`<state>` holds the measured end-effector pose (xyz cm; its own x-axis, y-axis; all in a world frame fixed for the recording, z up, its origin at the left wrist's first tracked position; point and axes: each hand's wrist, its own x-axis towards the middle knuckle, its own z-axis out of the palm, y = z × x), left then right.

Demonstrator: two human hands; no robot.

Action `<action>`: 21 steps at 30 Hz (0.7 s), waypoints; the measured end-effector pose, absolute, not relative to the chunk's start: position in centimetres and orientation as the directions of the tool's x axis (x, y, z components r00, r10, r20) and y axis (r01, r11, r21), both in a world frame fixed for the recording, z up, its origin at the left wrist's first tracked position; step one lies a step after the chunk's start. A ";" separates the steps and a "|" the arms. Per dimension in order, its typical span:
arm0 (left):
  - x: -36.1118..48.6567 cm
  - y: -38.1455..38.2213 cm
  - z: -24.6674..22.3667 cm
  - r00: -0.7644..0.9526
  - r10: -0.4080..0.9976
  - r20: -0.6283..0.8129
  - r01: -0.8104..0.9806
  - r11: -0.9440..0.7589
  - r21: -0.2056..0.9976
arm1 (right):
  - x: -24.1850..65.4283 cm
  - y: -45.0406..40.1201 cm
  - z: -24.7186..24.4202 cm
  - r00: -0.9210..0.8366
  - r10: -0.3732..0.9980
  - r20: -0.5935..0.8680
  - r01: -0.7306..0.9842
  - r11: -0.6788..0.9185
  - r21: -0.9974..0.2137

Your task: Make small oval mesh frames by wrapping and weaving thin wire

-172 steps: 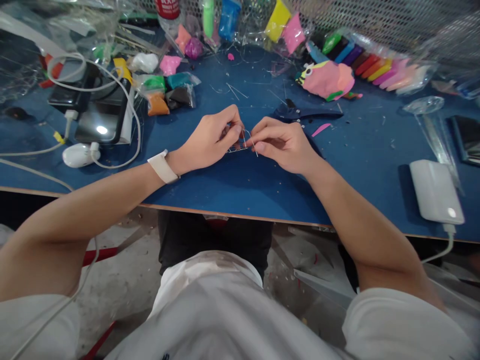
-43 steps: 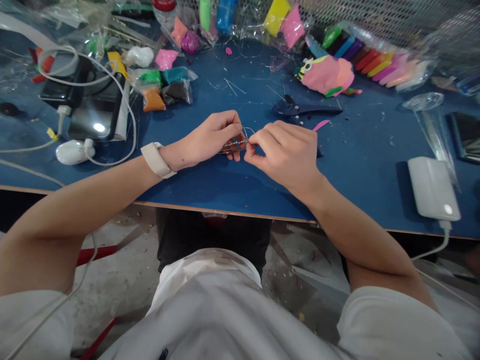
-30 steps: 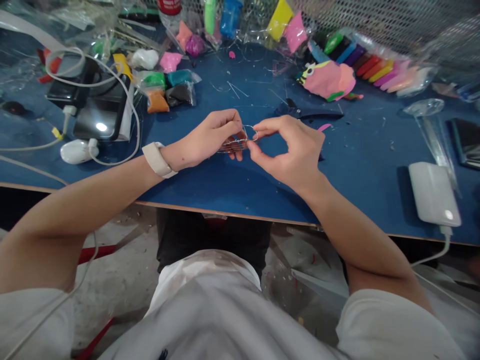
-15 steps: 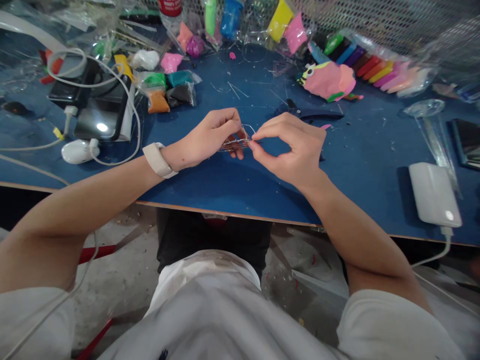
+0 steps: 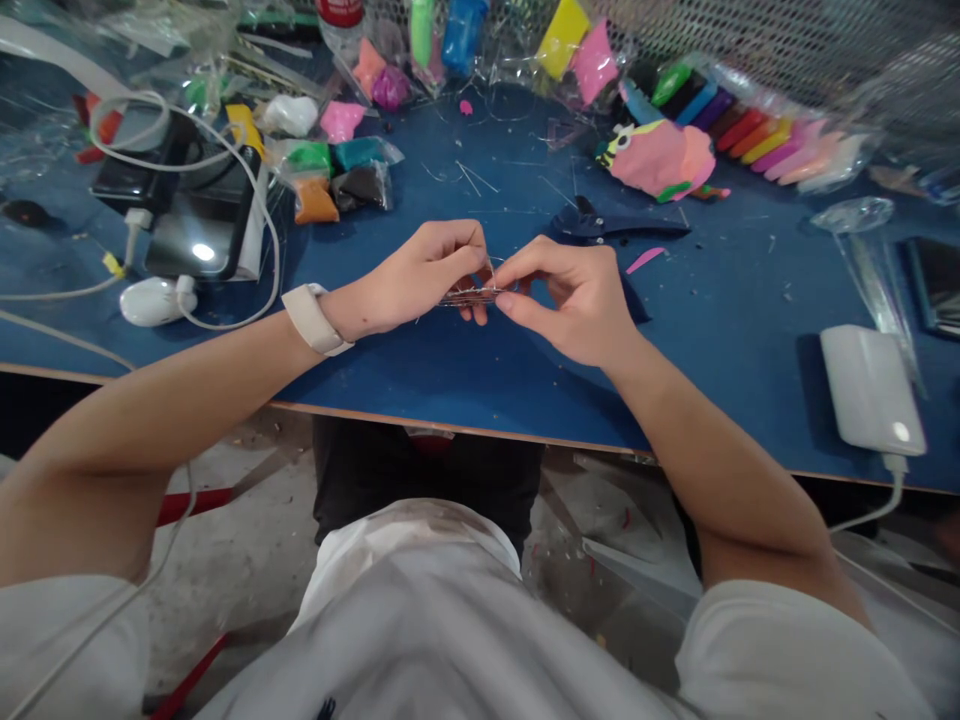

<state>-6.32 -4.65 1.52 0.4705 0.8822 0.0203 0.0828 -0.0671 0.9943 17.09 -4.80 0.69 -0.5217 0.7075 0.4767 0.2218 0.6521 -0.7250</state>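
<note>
Close together over the blue table, both my hands work on a small frame of thin metal wire (image 5: 469,297). My left hand (image 5: 442,265) grips it from the left, its fingers curled around and partly hiding it. Thumb and forefinger of my right hand (image 5: 574,295) pinch at the wire's right end. A thin strand rises between the two hands. Just behind the right hand lie dark-handled pliers (image 5: 615,226), and a pink sliver of clay (image 5: 646,260) is beside them. How the wire is shaped inside the left hand is hidden.
A pink clay fish (image 5: 660,160) sits at the back right, before a row of coloured clay packs (image 5: 750,130). Phones with cables (image 5: 199,230) and small clay bags (image 5: 330,180) are on the left. A white power bank (image 5: 870,390) lies at right, near the table edge (image 5: 465,427).
My right hand has moved slightly left and its fingers have come closer to the left hand. The loop of wire standing up between them now looks narrower. The left hand has barely moved.
</note>
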 end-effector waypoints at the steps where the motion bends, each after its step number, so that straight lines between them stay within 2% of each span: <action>1: -6.3 -4.6 1.6 0.472 0.881 0.018 0.084 -0.065 0.994 | 17.0 -4.8 0.6 -0.520 0.715 0.468 0.176 0.625 -0.760; 5: -6.3 -4.7 1.7 0.479 0.878 0.003 0.080 -0.047 0.996 | 16.4 -4.8 0.4 -0.519 0.759 0.393 0.040 0.481 -0.876; 8: -6.3 -4.7 1.7 0.486 0.874 -0.001 0.073 -0.039 0.997 | 16.2 -4.9 0.2 -0.506 0.787 0.353 0.011 0.415 -0.910; 14: -6.4 -4.8 1.7 0.504 0.863 0.038 0.073 -0.086 0.994 | 16.5 -4.4 -0.3 -0.465 0.796 0.389 -0.025 0.427 -0.904; 21: -7.1 -4.9 1.7 0.433 0.865 0.253 0.184 -0.360 0.915 | 16.9 -4.3 0.1 -0.407 0.784 0.469 0.018 0.520 -0.854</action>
<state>-7.07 -4.94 1.72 0.4328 0.8652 0.2530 0.1845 -0.3598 0.9146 16.89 -4.32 0.13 -0.4068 0.7840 0.4688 0.0181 0.5200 -0.8540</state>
